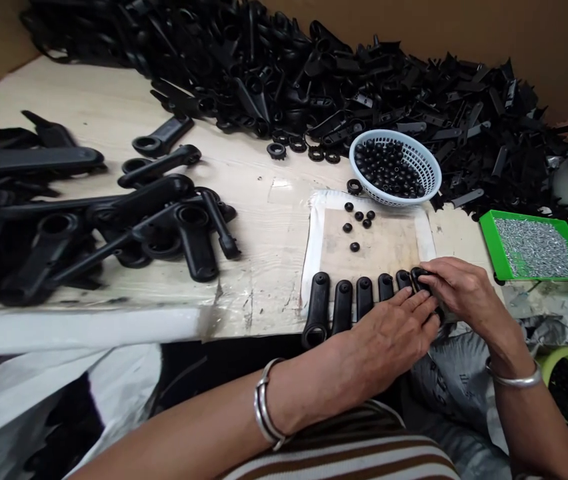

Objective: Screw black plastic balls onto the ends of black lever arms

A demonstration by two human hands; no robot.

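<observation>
Several black plastic handles (319, 300) lie side by side in a row at the table's front edge, each with a small hole at its far end. The leftmost also shows a ring at its near end. My left hand (389, 337) lies across the right part of the row, fingers stretched out and touching the handles. My right hand (469, 293) has its fingers closed at the far end of the rightmost handle (418, 275). My fingers hide much of that handle. Small round black knobs (355, 247) lie loose on the white-edged mat (389, 237) beyond the row.
A pale blue basket (434, 175) holds many black knobs. At the right stands a green tray (489, 243) of small silver metal pieces. Black parts are heaped along the back (284, 80) and at the left (59, 233). A yellow-green tub (561, 357) sits lower right.
</observation>
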